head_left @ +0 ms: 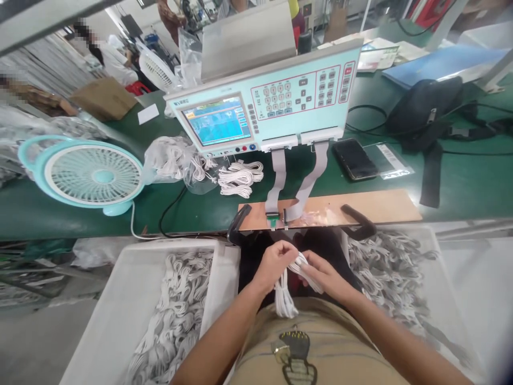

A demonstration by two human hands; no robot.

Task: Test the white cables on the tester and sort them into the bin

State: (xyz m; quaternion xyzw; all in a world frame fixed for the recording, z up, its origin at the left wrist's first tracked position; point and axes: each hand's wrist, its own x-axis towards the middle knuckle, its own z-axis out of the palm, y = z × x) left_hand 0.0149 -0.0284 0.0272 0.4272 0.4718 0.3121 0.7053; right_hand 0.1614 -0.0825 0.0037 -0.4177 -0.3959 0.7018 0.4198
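Note:
In front of my body, just below the bench edge, a coiled white cable (pixel 284 297) hangs from my fingers. My left hand (pixel 277 263) pinches it near the top, thumb and fingertips together. My right hand (pixel 320 271) grips another part of the white coil, which passes under its fingers. Part of the bundle dangles down below my left hand. Just beyond my hands, on the copper-coloured board (pixel 385 206), sits a small green connector board (pixel 273 218) with a grey ribbon cable (pixel 276 182). The cable's plug ends are hidden in my fingers.
A tester (pixel 272 101) with a lit screen stands on the green bench. Nearby are a fan (pixel 96 175), white cable coils (pixel 240 179), a phone (pixel 355 159) and a black bag (pixel 425 109). Bins of cables stand left (pixel 176 321) and right (pixel 393 278). Black clamps (pixel 239 223) grip the board.

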